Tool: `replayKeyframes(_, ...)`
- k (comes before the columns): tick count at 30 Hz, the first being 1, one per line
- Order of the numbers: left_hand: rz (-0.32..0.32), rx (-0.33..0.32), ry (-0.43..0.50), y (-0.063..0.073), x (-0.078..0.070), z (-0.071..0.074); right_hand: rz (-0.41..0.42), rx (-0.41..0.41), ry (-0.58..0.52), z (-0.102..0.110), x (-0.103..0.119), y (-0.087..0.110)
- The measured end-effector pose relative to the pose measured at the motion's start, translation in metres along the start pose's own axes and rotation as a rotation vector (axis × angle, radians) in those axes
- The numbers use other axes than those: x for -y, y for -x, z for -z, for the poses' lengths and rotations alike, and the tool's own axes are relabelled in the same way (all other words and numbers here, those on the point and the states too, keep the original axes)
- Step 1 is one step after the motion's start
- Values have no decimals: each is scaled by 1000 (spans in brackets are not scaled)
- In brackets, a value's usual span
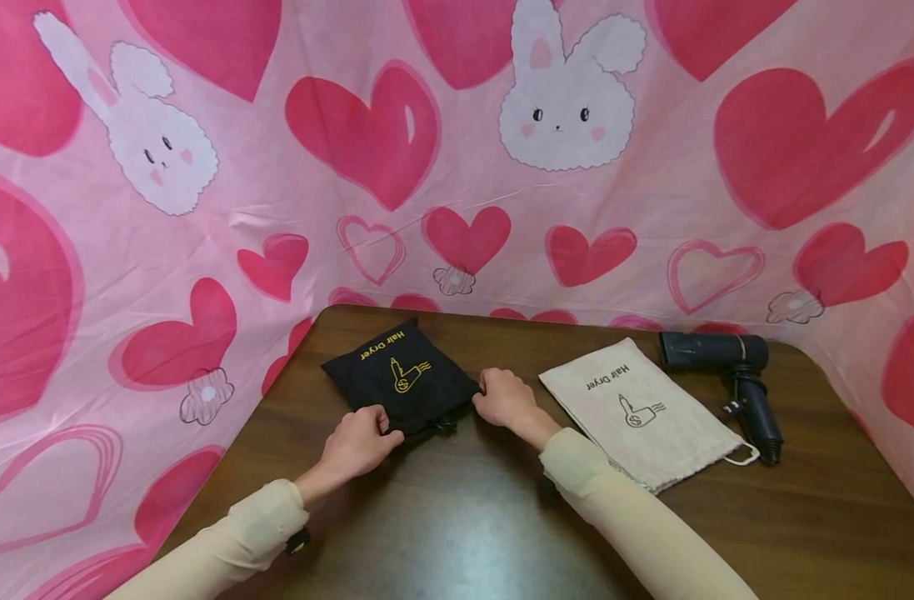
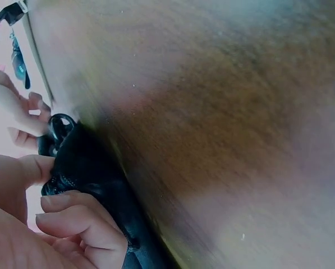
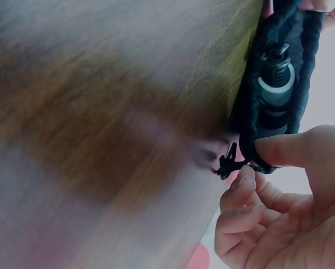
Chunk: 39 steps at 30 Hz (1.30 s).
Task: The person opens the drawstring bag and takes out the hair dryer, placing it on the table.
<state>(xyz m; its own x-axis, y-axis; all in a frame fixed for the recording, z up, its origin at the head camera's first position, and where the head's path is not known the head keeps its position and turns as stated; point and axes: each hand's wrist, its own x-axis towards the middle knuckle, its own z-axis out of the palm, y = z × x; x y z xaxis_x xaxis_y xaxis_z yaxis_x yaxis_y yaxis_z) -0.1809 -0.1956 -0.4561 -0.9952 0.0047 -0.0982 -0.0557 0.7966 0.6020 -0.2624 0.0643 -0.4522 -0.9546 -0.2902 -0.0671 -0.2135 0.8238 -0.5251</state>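
A black drawstring pouch [image 1: 367,383] with yellow "Hair Dryer" lettering and a dryer drawing lies on the table, its mouth towards me. My left hand [image 1: 359,442] pinches the mouth's left edge, thumb against curled fingers. At the opposite corner, my right hand [image 1: 511,402] pinches the edge near a knotted black cord [image 3: 229,163]. The right wrist view looks into the gaping mouth, where a dark cylindrical handle end [image 3: 275,95] shows a pale ring and a ribbed cord sleeve. The fabric hides the rest of that object.
Right of my right hand lies a cream drawstring pouch [image 1: 614,392] with dark "Hair Dryer" print and a white cord loop [image 1: 747,455]. Beyond it rests a black hair dryer [image 1: 715,352]. A pink heart-and-rabbit curtain [image 1: 457,167] surrounds the brown wooden table [image 1: 427,533].
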Motion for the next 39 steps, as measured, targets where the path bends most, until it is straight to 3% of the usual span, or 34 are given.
replayKeyframes(10,4,2,2,2,1,1,-11,-4,9,-1,-2,-3)
replayKeyframes(19,53,8,-13,5,5,6,-21,-4,8,1,-3,-4)
replayKeyframes(39,28,-8,-25,7,7,10,-9,-14,14,2,-6,-4)
